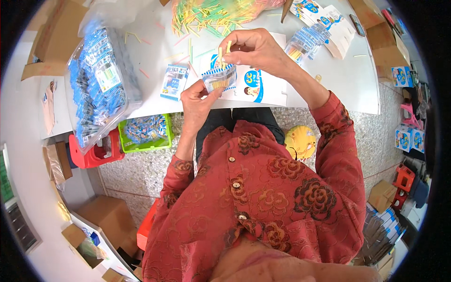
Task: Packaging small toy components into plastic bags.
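At the table's near edge, my left hand (pixel 197 99) pinches a small clear packet (pixel 220 81) with blue-and-white striped edges. Thin yellowish sticks show through its lower part. My right hand (pixel 258 48) is closed on short yellow straw-like pieces (pixel 222 57) just over the packet's top edge; whether their lower ends are inside it I cannot tell. Under both hands lies a flat white printed carton (pixel 268 91) with blue ovals. Left of the packet, another striped packet (pixel 174 82) lies flat on the table.
Loose green, yellow and pink straws (pixel 202 19) are heaped at the back. A big clear bag of striped packets (pixel 101 80) hangs over the left edge. Filled packets (pixel 307 40) and flat cartons (pixel 336 30) lie at right. Below stand a green basket (pixel 146 149) and red stool (pixel 96 157).
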`<action>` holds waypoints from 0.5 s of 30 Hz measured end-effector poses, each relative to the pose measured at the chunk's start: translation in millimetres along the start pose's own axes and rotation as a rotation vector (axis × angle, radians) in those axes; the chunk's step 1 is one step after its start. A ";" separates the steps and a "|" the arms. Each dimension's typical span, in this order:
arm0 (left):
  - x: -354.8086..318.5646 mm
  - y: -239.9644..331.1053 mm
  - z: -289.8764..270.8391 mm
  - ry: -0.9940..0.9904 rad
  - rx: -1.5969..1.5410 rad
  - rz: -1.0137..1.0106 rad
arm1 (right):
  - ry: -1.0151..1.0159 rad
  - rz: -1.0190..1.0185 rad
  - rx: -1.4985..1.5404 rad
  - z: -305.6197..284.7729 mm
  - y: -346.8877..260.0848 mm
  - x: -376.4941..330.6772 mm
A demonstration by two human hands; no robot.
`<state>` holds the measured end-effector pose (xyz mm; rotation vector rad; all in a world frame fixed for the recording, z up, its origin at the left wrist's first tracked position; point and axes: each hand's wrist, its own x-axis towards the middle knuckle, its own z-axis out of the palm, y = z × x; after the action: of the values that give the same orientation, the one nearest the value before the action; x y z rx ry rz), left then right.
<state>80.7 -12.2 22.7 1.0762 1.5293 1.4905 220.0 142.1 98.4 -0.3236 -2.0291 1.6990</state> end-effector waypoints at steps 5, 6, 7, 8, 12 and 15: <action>-0.2 -3.0 4.6 -0.013 0.076 0.064 | -0.069 0.061 0.141 -5.3 1.4 -6.0; -0.3 -1.8 6.1 -0.004 0.093 0.083 | -0.062 0.058 0.140 -6.6 0.6 -7.4; -0.2 -2.7 6.5 -0.010 0.096 0.086 | -0.077 0.064 0.141 -7.9 -0.6 -9.0; 0.0 -3.4 6.6 -0.017 0.091 0.097 | -0.093 0.071 0.142 -8.8 -1.7 -10.4; -1.4 4.7 12.1 -0.028 0.072 0.113 | -0.076 -0.011 0.045 -8.7 -3.5 -19.1; -2.3 5.1 14.4 -0.036 0.062 0.077 | -0.112 0.024 -0.091 -10.3 -9.8 -23.7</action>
<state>95.3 -8.9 26.8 1.2042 1.5327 1.4758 246.6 138.0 104.4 -0.2897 -2.1965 1.6771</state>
